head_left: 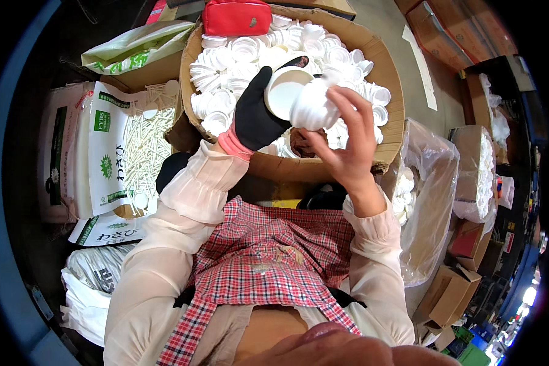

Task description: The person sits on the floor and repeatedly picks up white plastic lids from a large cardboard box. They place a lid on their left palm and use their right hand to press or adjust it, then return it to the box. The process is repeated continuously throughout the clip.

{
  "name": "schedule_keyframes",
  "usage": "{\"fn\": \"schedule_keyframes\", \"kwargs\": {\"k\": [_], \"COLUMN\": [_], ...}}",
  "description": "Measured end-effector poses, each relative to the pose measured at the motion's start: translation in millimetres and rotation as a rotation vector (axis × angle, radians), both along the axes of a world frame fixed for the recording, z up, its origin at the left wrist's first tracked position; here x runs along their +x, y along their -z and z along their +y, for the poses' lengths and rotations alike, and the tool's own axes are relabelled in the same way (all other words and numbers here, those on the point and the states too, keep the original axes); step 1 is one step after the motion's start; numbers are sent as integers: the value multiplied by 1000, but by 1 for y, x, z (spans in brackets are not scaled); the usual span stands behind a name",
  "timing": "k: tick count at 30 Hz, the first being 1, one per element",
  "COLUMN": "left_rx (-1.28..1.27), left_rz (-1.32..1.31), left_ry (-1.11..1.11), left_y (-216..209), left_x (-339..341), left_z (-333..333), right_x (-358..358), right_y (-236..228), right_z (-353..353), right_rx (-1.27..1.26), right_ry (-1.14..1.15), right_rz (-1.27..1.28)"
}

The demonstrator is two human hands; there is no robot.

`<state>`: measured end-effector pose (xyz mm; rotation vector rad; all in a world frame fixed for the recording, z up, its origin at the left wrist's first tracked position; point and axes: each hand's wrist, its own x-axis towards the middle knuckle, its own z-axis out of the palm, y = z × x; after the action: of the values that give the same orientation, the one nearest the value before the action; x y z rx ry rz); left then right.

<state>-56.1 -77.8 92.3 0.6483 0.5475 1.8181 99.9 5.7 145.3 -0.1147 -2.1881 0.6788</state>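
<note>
In my left hand (255,116), gloved in black with a pink cuff, is a white round plastic cap (285,94), its hollow side turned up. The fingers wrap around its outer side. My bare right hand (354,143) grips a ridged white plastic piece (313,108) between thumb and fingers; it may be several caps nested together. This piece overlaps the right edge of the cap, and I cannot tell whether they touch. Both hands are above a large cardboard box (394,91) full of loose white caps (244,49). Something dark brown (305,144) lies near its front edge.
A red pouch (236,17) lies at the box's far left rim. To the left, an opened white sack (110,140) borders many thin white plastic sticks (149,143). On the right stand a clear plastic bag (430,201) and smaller cardboard boxes (448,296).
</note>
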Motion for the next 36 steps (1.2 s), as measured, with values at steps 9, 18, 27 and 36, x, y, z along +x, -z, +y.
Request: {"fn": "schedule_keyframes", "kwargs": {"k": [9,18,27,36], "left_rx": [-23,163,-15,0], "left_rz": [0,210,352,775], "left_ry": [-43,-82,-173,-244], "left_y": [-5,-2,-15,6], "left_x": [10,6,11,21], "left_z": [3,-3,-11,-3], "right_x": [-7,-10,-10,-34], "right_y": [11,8,8,11], "right_z": [1,-4,-3,2], "right_rx": [122,97,-12,-1002], "right_ry": [60,54,43,218], "right_rz": [-38,-45,-79,26]}}
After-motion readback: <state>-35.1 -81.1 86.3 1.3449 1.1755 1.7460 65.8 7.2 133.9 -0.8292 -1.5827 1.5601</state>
